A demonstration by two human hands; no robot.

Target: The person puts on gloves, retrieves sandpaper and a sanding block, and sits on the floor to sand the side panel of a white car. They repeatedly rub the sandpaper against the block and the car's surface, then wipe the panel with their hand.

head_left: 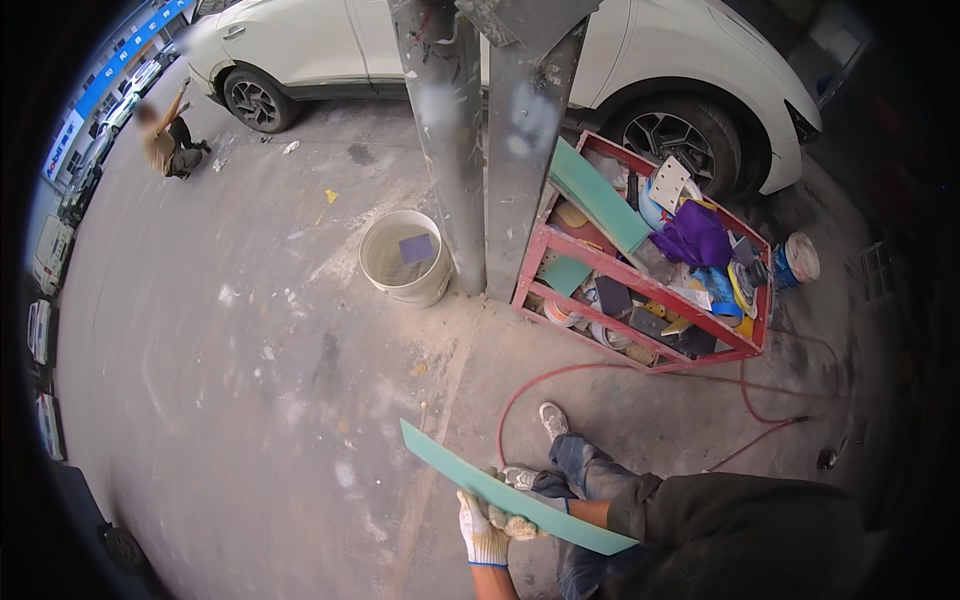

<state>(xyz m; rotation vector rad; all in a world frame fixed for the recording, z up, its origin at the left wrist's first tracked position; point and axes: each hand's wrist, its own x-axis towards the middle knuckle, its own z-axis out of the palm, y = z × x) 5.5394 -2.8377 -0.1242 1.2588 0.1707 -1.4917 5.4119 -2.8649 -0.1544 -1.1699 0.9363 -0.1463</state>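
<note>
A long, thin, stiff-looking green strip (480, 482) slants across the space in front of my body. My left hand (483, 532), in a white knit glove with a blue cuff edge, grips its lower edge near the middle. Beside it my right hand (517, 526), in a dirtier glove, closes on the same strip. Part of that hand and its wrist are hidden by the strip. My shoes (553, 420) and legs show just beyond the hands.
A red metal cart (535, 262) holds green sheets (603, 197), a purple cloth (694, 238) and tins. A white bucket (405, 290) stands by a grey steel post (440, 130). A red hose (530, 385) crosses the floor. Behind is a white car (310, 45); a person (170, 145) crouches far left.
</note>
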